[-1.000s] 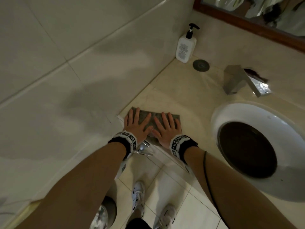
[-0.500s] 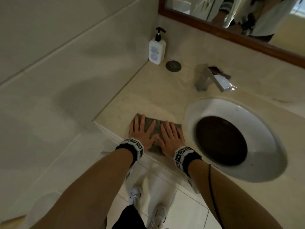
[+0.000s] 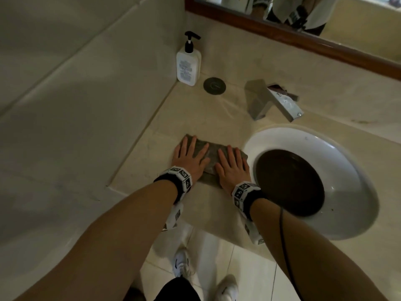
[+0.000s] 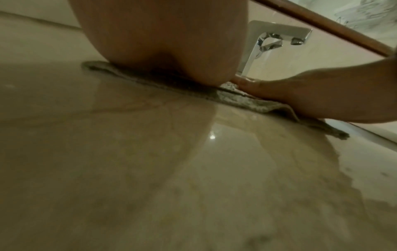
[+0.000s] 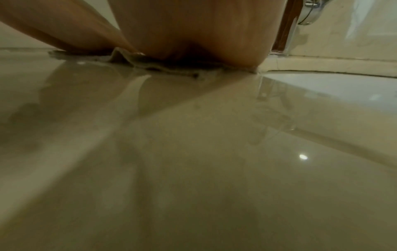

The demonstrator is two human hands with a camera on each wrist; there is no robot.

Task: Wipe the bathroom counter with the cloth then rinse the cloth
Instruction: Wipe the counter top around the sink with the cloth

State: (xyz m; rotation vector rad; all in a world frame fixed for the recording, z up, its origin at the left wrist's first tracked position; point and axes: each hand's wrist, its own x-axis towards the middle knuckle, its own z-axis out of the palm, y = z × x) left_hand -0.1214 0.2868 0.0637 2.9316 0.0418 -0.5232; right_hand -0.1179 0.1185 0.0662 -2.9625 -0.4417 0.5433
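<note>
A grey cloth (image 3: 211, 154) lies flat on the beige stone counter (image 3: 195, 118), just left of the white basin (image 3: 338, 161). My left hand (image 3: 191, 157) presses on the cloth's left part with straight, spread fingers. Beside it my right hand (image 3: 232, 166) presses the right part the same way, close to the basin's rim. In the left wrist view the cloth (image 4: 240, 100) shows as a thin strip under both palms, and the counter (image 4: 171, 169) in front of it shines wet. The right wrist view shows the cloth (image 5: 150, 65) bunched slightly under my palm.
A white pump bottle (image 3: 188, 64) stands in the back left corner by the wall, with a round dark disc (image 3: 214, 86) beside it. A chrome tap (image 3: 271, 101) stands behind the basin, under a wood-framed mirror (image 3: 303, 40). The counter's front edge lies under my wrists.
Both hands have slid the cloth away from the counter's front edge, farther in and to the right toward the basin. They still lie flat on it.
</note>
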